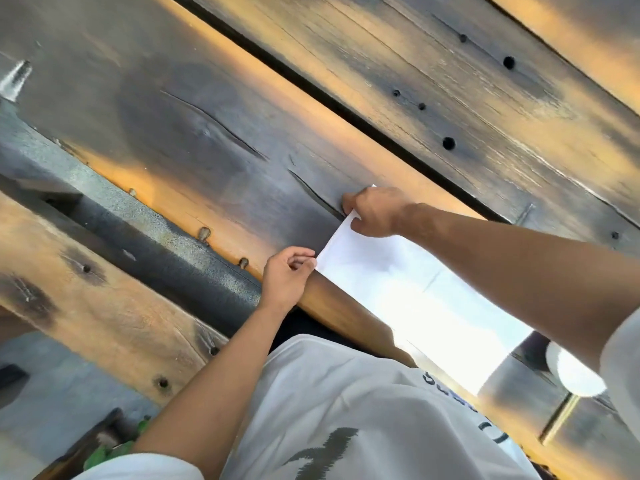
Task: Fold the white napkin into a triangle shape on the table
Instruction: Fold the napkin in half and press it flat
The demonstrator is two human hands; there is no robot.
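**Thin white napkin, held at two corners on rough planks**

The white napkin lies spread flat on the wooden tabletop, a long pale sheet running from the near edge by the person's body out to the two hands. Part of it glares in strong light, so its surface detail is lost there; a faint crease line shows across its middle.

The left hand pinches the nearer far-end corner, thumb and forefinger closed on the napkin's edge, right at the tabletop's rim. The right hand is curled over the other far corner, its fingers bent down onto the sheet and seemingly gripping it, though the fingertips themselves are hidden under the hand.

Judging by how flat it lies and how sharp its edge looks, the napkin is very light and thin, limp rather than stiff, and likely to hold a crease once pressed. It should slide easily over the planks and could lift in a draught, so one hand needs to pin it while the other carries a corner. The sensible hold is at the corners, as now; a diagonal fold calls for bringing one corner across to the opposite one. The planks are cracked and gapped, with bolt heads near the rim, and could snag or tear so thin a sheet if it is dragged.
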